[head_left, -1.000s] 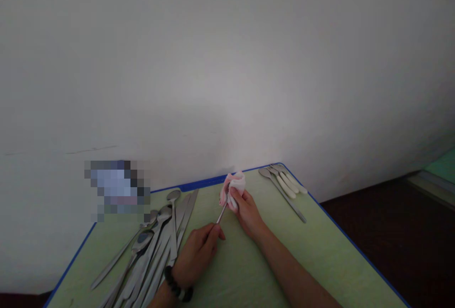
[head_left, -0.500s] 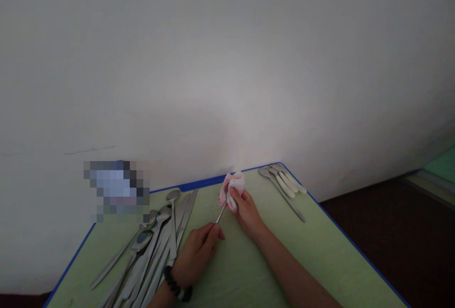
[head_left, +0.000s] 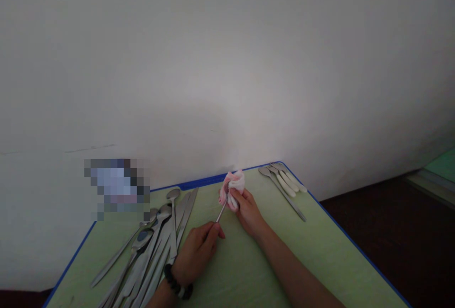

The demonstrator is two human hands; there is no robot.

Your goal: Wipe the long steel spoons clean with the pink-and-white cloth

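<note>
My left hand (head_left: pixel 199 246) pinches a thin metal handle (head_left: pixel 221 212) with thumb and fingers, and it points to one o'clock. My right hand (head_left: pixel 250 212) pinches a pink and white cloth (head_left: pixel 232 188) bunched around the far end, so I can't tell what shape hides in there. The cloth is at twelve o'clock over the green table (head_left: pixel 245 270). A big heap of spoons (head_left: pixel 173 194) and knives (head_left: pixel 188 211) lies at nine o'clock. At two o'clock sit a gray spoon (head_left: pixel 290 202) and some forks (head_left: pixel 286 186) with pale handles. The wiping looks partway along. I guess the small bunch is done and the big heap is left, but nothing shows that for sure.
</note>
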